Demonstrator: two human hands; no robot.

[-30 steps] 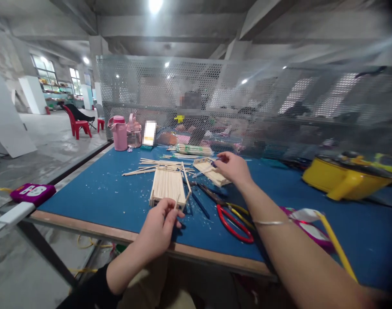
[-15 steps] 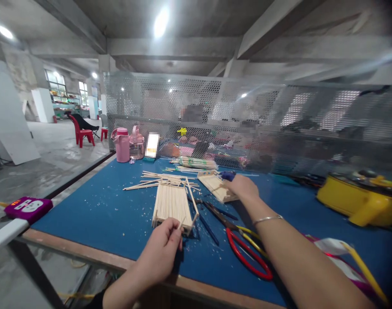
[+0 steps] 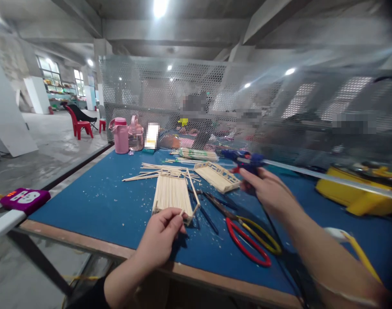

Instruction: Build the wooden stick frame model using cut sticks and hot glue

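My left hand [image 3: 163,234] pinches a small wooden stick [image 3: 182,212] at the near edge of a stick panel [image 3: 172,193] with a raised frame. My right hand [image 3: 266,184] is closed round a blue glue gun [image 3: 244,159], lifted above the mat at the right, with a long clear glue stick [image 3: 311,171] running out of its back. Beside it lies a second stick tray [image 3: 215,177] with low railings. Loose sticks [image 3: 144,174] are spread behind the panel. Scissors [image 3: 247,242] with red and yellow handles lie near my right forearm.
Bundled sticks [image 3: 199,154], a pink jug [image 3: 120,136], a pink bottle [image 3: 136,135] and a bright phone [image 3: 151,136] stand or lie at the back, before a perforated screen [image 3: 163,94]. Yellow container [image 3: 353,193] at right; purple power strip [image 3: 25,201] at the left edge.
My right hand has lifted the glue gun from over the second tray and moved it right, baring the tray. My left hand stays near the panel with its stick. The view has tilted slightly.
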